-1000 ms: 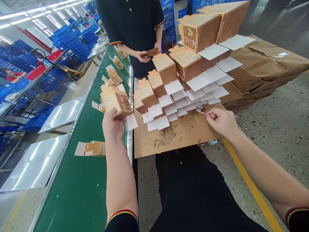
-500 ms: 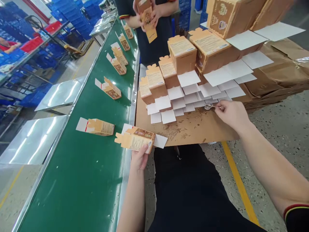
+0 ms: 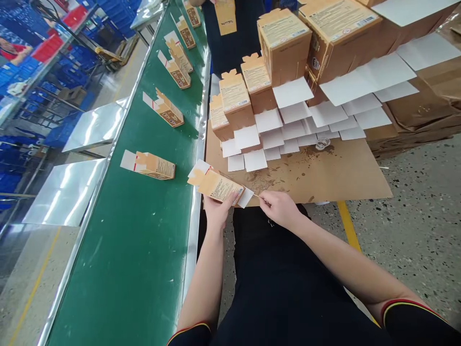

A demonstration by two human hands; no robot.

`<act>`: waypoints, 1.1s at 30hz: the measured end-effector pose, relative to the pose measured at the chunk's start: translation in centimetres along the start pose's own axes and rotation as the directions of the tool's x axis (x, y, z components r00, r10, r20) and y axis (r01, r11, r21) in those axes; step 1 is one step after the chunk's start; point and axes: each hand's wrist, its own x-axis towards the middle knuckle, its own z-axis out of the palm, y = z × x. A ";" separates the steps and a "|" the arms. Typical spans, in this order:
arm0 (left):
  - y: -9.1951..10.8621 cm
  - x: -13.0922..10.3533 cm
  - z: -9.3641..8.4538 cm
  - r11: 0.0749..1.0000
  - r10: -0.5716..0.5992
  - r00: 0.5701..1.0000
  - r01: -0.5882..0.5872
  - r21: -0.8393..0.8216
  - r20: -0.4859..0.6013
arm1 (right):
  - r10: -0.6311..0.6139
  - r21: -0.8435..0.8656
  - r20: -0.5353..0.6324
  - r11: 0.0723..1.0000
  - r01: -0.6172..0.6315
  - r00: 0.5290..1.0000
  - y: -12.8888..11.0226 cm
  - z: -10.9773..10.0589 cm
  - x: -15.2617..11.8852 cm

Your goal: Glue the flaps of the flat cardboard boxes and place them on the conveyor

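My left hand (image 3: 218, 210) is closed around a small brown printed carton (image 3: 220, 186), tilted at the belt's edge. White flaps stick out at both ends of it. My right hand (image 3: 276, 207) pinches a thin pale stick (image 3: 256, 195), its tip at or just beside the white flap (image 3: 246, 197) at the carton's near end. I cannot tell whether the tip touches the flap. A small clear round dish (image 3: 322, 143) rests on the brown cardboard sheet (image 3: 345, 168), close to the stacked cartons.
Stacked cartons (image 3: 234, 98) with white flaps jutting out stand on the cardboard. Several cartons (image 3: 158, 165) stand along the green conveyor belt (image 3: 137, 250) to the left. Across the stack, another person (image 3: 236, 53) holds a carton. Metal side tables (image 3: 65, 192) flank the belt.
My right hand has moved left from the clear dish to the carton's near flap, bringing the stick along. The carton in my left hand has turned slightly. The view has shifted downward.
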 end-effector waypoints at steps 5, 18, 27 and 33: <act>-0.4 -0.2 0.4 0.999 0.036 0.998 -0.035 0.019 -0.048 | -0.060 0.026 0.046 0.998 0.059 0.997 0.1 0.6 -0.6; -1.1 -2.7 1.0 0.934 0.136 0.987 -0.100 0.344 -0.081 | 0.006 0.255 -0.156 0.966 0.035 0.988 -0.5 -2.1 -4.3; -1.5 -3.3 1.4 0.887 0.173 0.976 -0.097 0.451 -0.130 | 0.089 0.257 -0.151 0.965 -0.048 0.984 -0.2 -2.8 -5.3; -1.6 -3.0 1.8 0.900 0.122 0.987 -0.068 0.430 -0.100 | 0.112 0.265 -0.111 0.961 -0.080 0.987 -0.7 -3.1 -5.2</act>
